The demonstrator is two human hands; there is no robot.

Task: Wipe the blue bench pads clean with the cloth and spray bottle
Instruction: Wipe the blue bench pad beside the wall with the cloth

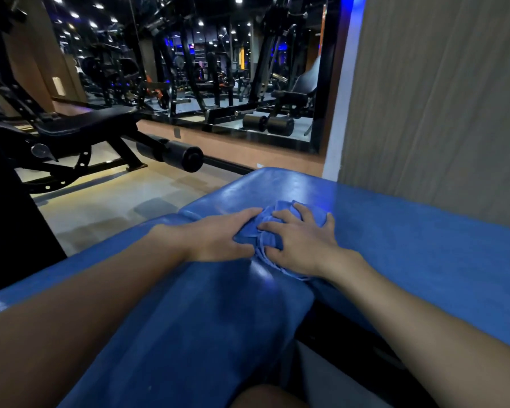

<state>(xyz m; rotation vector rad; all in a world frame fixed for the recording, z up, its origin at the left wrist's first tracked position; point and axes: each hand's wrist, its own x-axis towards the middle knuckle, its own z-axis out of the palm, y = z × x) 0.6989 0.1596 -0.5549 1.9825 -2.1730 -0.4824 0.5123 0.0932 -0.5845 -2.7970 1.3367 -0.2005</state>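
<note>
Only the one head view to go on here, looking down along both forearms. The cloth (289, 208), same blue as the upholstery, sits bunched up on top of the blue bench pads (218, 319), right about where the near pad meets the one running off to the right beside the grey wall panel (424, 98). Progress-wise I'd call it mid-wipe: there's a shiny, wet-looking streak on the vinyl just below the cloth and more sheen at the far rounded end, so that patch has probably had a pass already. The long stretch toward the camera and the right-hand pad look duller, so my guess is they're not done yet, though honestly that could just be the lighting. The spray bottle isn't anywhere in shot, so I can't say where it is. As for the hands, both arms reach forward and meet at the cloth. The left hand (218, 237) comes in from the left and pinches the cloth's edge between its thumb and curled fingers. The right hand (304, 245) sits on top with its fingers fanned out but bent, clawing into the bundle, thumb tucked against the near side, palm pressing down. It reads more like gathering or re-bunching the cloth than a flat sweep. A black bench (86, 122) and a big mirror (218, 69) sit behind.
</note>
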